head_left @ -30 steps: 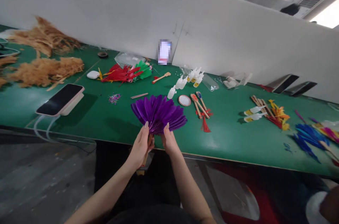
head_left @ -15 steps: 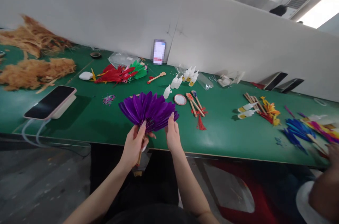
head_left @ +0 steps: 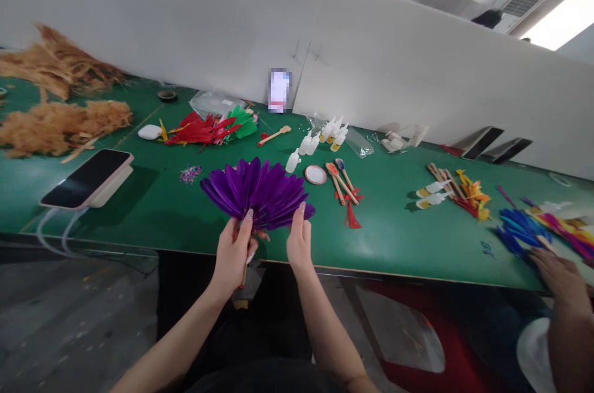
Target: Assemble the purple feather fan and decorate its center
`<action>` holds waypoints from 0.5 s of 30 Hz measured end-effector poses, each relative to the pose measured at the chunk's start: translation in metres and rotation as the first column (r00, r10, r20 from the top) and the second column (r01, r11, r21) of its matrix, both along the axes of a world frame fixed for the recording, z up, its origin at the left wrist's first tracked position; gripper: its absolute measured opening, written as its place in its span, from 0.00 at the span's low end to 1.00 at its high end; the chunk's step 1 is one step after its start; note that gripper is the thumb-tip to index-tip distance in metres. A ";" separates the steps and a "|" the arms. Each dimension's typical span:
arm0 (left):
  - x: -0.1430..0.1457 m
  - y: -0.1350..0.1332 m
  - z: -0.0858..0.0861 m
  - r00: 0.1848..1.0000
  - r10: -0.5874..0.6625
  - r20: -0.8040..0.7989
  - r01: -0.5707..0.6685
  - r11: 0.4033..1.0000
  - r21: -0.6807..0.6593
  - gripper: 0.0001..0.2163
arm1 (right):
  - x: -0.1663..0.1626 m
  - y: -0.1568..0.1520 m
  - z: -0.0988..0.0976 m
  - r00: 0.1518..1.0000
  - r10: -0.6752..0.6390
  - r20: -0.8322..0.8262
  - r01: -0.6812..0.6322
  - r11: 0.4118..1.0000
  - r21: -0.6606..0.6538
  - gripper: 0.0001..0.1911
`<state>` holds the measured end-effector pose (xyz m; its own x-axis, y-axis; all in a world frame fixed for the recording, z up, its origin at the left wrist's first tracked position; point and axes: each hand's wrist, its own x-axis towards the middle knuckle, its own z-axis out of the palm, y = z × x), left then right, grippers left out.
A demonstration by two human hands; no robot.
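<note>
A purple feather fan [head_left: 260, 190] is spread out above the front edge of the green table. My left hand [head_left: 233, 254] is closed around its wooden handle, with the thumb pressed where the feathers meet the stick. At the fan's right edge, my right hand [head_left: 299, 244] pinches the outermost purple feathers between thumb and fingers. Just beyond the fan are a small round white dish [head_left: 315, 175] and a white glue bottle [head_left: 293, 161]. Wooden sticks with coloured heads [head_left: 342, 181] and a red tassel [head_left: 352, 216] lie to the right.
Red feathers [head_left: 199, 129], green feathers [head_left: 243, 122] and tan fibre [head_left: 65, 127] lie on the left, behind a phone [head_left: 88, 177]. Several glue bottles stand at the back beneath a white partition [head_left: 417, 65]. At right, a co-worker's hand [head_left: 559, 272] touches blue feathers [head_left: 520, 229].
The fan's left side has spread slightly left and up, and my right hand has shifted a little left and down. The co-worker's hand has moved left onto the blue feathers.
</note>
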<state>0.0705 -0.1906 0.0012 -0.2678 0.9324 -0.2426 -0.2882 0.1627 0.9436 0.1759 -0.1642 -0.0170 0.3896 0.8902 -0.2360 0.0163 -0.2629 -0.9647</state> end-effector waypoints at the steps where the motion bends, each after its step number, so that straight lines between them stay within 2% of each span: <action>1: 0.000 0.000 0.000 1.000 0.002 -0.002 -0.002 1.000 -0.001 0.16 | 0.001 0.000 0.000 1.000 0.007 0.004 -0.007 1.000 0.003 0.27; 4: 0.000 0.000 0.001 1.000 -0.004 -0.003 0.004 1.000 -0.003 0.16 | 0.003 0.003 0.003 0.998 0.068 -0.006 -0.067 0.996 0.052 0.27; 8: 0.001 -0.001 0.001 1.000 -0.012 0.007 0.012 1.000 -0.010 0.16 | -0.001 0.011 0.017 0.979 0.174 -0.103 -0.150 0.967 0.205 0.22; 11: 0.003 -0.001 0.002 1.000 -0.017 0.017 0.018 0.999 -0.030 0.17 | -0.008 0.017 0.026 0.965 0.182 -0.189 -0.124 0.950 0.285 0.25; 15: 0.003 -0.001 0.002 1.000 -0.008 0.015 0.008 1.000 -0.023 0.17 | -0.015 0.018 0.026 0.960 0.157 -0.231 -0.086 0.954 0.289 0.26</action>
<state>0.0733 -0.1920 0.0027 -0.2568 0.9286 -0.2677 -0.3007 0.1865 0.9353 0.1609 -0.1465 0.0090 0.2347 0.9707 -0.0523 -0.2179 0.0001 -0.9760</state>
